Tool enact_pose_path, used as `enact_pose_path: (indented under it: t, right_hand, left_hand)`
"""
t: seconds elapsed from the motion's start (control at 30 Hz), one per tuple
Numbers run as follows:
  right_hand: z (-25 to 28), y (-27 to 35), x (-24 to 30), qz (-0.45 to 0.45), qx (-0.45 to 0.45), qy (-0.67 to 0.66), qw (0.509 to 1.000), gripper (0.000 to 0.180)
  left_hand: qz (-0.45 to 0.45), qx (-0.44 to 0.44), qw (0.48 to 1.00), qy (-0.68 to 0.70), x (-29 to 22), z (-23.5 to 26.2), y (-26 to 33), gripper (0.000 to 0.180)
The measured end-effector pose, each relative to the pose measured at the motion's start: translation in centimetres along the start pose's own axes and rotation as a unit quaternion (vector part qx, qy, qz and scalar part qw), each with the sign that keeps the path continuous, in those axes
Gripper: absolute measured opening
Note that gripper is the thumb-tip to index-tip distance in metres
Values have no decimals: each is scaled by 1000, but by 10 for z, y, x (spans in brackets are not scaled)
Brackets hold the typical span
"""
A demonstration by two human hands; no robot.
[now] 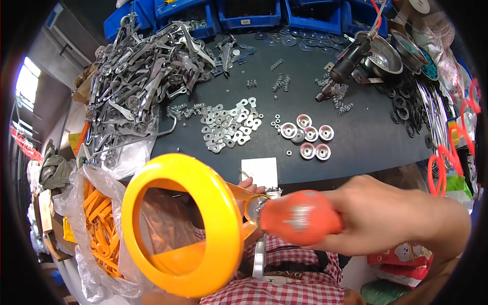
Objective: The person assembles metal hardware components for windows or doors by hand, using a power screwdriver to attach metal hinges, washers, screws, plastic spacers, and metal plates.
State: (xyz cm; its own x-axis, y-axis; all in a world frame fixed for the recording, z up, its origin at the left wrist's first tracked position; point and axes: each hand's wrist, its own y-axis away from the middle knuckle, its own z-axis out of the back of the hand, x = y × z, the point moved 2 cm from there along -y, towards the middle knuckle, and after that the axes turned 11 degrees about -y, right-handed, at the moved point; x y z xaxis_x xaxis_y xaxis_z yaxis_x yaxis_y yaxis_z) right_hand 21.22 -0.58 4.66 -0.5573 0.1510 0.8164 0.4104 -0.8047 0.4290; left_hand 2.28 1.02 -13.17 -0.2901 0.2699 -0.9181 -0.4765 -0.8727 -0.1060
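A large yellow ring-shaped part [229,244] with arms stretching to its right is held up close to me. Behind those arms the fingertips of my left hand [250,186] show, curled round the part; the rest of that hand is hidden. My right hand [376,216], slightly blurred, is closed round a red tool [300,217] with a rounded, scuffed body. The tool's metal nose [257,207] meets the end of the yellow arms. Below this joint a shiny metal lever [259,258] hangs down over a checked apron [284,292].
Flat metal tabs [231,124], round metal cups [307,133] and springs [280,82] lie on the dark table [203,165]. A heap of metal levers [147,71] stands left, above a bag of yellow parts [101,229]. A black driver [351,61] hangs at right. Blue bins [249,21] line the back.
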Motion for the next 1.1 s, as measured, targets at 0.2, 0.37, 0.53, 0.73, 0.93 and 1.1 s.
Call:
enact_pose_path:
  t: [0.2, 0.37, 0.53, 0.73, 0.93, 1.1]
  right_hand:
    - [-1, -30, 41, -101, 108, 119, 982, 31]
    - [0, -37, 62, -163, 205, 149, 954, 39]
    - [-2, -32, 56, -163, 157, 119, 967, 43]
    - [-12, -29, 53, -185, 140, 172, 957, 45]
    - [-11, -25, 51, -205, 161, 135, 956, 47]
    - [-8, -15, 47, -197, 88, 111, 970, 46]
  left_hand:
    - [83, -13, 978, 192, -3, 2, 5, 59]
    - [68, 80, 991, 86, -2, 16, 4, 46]
    - [-68, 150, 975, -150, -13, 17, -2, 39]
    - [-88, 49, 995, 5, 0, 8, 9, 49]
    - [-55, 2, 993, -103, 7, 11, 13, 46]
    - [-75, -19, 992, -99, 3, 11, 9, 29]
